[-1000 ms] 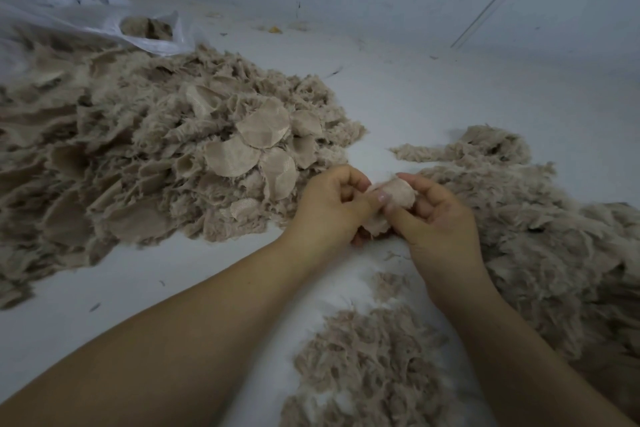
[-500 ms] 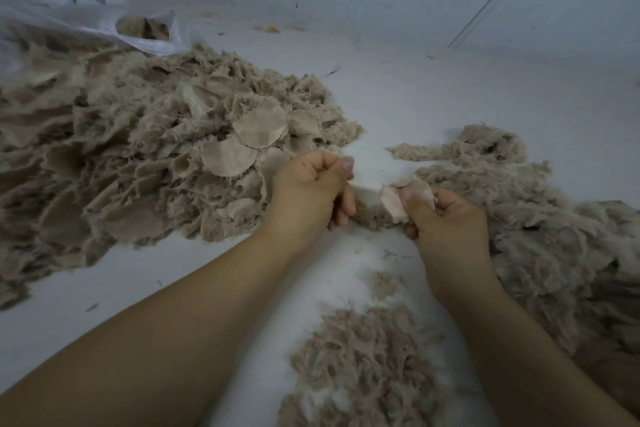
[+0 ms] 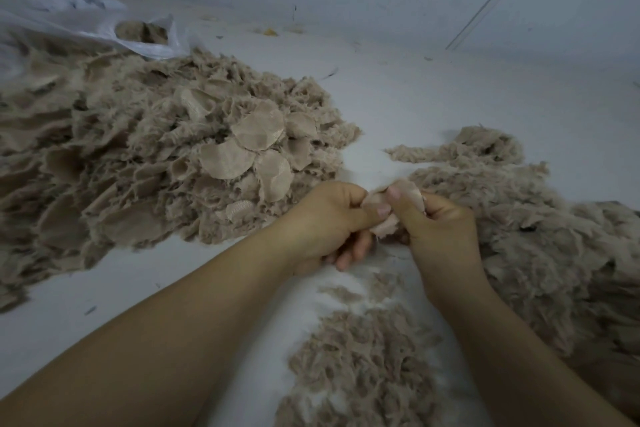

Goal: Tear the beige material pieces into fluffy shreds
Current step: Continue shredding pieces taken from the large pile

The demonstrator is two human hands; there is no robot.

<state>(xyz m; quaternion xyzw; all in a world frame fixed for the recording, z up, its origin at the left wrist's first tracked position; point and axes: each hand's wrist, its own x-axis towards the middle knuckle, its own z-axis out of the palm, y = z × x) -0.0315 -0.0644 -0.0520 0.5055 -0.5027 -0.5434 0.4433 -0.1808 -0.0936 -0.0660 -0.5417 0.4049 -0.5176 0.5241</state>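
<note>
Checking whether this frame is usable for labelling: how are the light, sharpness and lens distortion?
Head view: dim, flat, bluish light with soft shadows and no glare; left hand, right hand and pinched beige piece fairly sharp; piles smear toward the edges; wide-angle stretch on the forearms.

Big pile (image 3: 121,166) cut off at left edge; piece (image 3: 384,225) mostly hidden btwn fingers.

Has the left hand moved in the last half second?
Yes. The left hand moved right, away from the round pieces, meeting the right hand on the piece.
</note>
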